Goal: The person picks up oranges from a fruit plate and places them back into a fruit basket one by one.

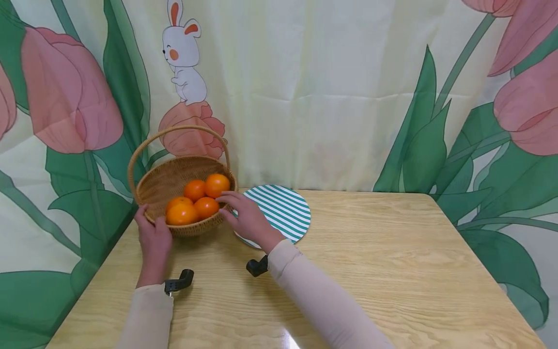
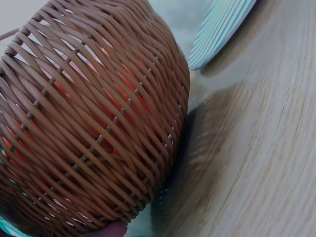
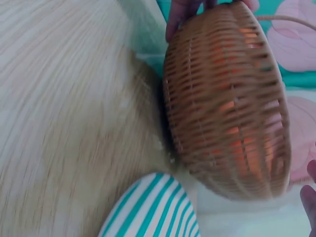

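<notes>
A woven wicker basket (image 1: 159, 186) with a tall arched handle (image 1: 144, 144) stands at the left of the table, its mouth tipped toward me. Several oranges (image 1: 182, 214) lie together inside it. My left hand (image 1: 154, 237) grips the basket's left side, with fingers outside and thumb near the front rim. At the right rim hovers my right hand (image 1: 249, 217), fingers loosely bent; the right wrist view shows its fingertips (image 3: 310, 197) apart from the wicker. Through the weave of the basket (image 2: 94, 113), orange patches show in the left wrist view. Whether its base touches the table cannot be told.
A round mat with green and white stripes (image 1: 283, 211) lies just right of the basket, partly behind my right forearm. The wooden table (image 1: 392, 252) extends to the right. Behind it hangs a curtain (image 1: 327, 97) printed with tulips and a rabbit.
</notes>
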A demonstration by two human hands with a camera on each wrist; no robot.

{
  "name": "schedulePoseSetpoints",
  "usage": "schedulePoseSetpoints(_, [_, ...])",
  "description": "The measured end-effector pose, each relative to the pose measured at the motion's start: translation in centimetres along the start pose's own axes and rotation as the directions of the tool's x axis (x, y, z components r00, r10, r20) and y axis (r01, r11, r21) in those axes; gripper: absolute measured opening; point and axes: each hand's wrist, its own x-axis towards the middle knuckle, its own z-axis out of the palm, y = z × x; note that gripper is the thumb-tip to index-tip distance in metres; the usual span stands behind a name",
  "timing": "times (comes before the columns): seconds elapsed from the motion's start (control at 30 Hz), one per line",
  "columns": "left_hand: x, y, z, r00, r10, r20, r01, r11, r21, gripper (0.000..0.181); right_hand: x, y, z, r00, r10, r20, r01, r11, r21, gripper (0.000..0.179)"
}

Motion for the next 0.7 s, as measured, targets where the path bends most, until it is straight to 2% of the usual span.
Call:
schedulePoseSetpoints(0.2, [0.5,-0.1,-0.5,0.998,0.015,0.059,-0.017,0.999,0.039,0.060,-0.6,1.7,-1.1,0.998,0.021,-0.051,-0.022,1.000,-0.015,0.034])
schedulePoseSetpoints(0.3, [0.7,0.1,-0.9,0.995,0.018,0.095,-0.030,0.991,0.129,0.064,-1.0,2.6,-1.6,0.997,0.047,-0.064,-0.050,0.998,-0.041,0.035])
schedulePoseSetpoints(0.37, [0.7,0.4,-1.1,0.994,0.034,0.104,-0.056,0.976,0.211,0.067,-1.3,3.1,-2.0,0.995,0.071,-0.067,-0.075,0.996,-0.051,0.035])
schedulePoseSetpoints(0.43, [0.5,0.7,-1.4,0.993,0.068,0.101,-0.095,0.950,0.297,0.068,-1.6,3.6,-2.4,0.993,0.092,-0.072,-0.096,0.994,-0.058,0.035])
schedulePoseSetpoints(0.5, [0.4,1.0,-1.5,0.986,0.142,0.093,-0.166,0.916,0.365,0.068,-1.8,4.0,-2.9,0.991,0.110,-0.077,-0.114,0.992,-0.054,0.036])
schedulePoseSetpoints(0.6, [0.2,1.6,-1.3,0.959,0.265,0.097,-0.279,0.844,0.458,0.068,-2.1,4.7,-3.7,0.988,0.133,-0.084,-0.138,0.988,-0.062,0.039])
schedulePoseSetpoints(0.7, [0.0,2.5,-1.0,0.930,0.336,0.146,-0.360,0.765,0.533,0.070,-2.4,5.2,-4.5,0.983,0.168,-0.080,-0.174,0.982,-0.079,0.044])
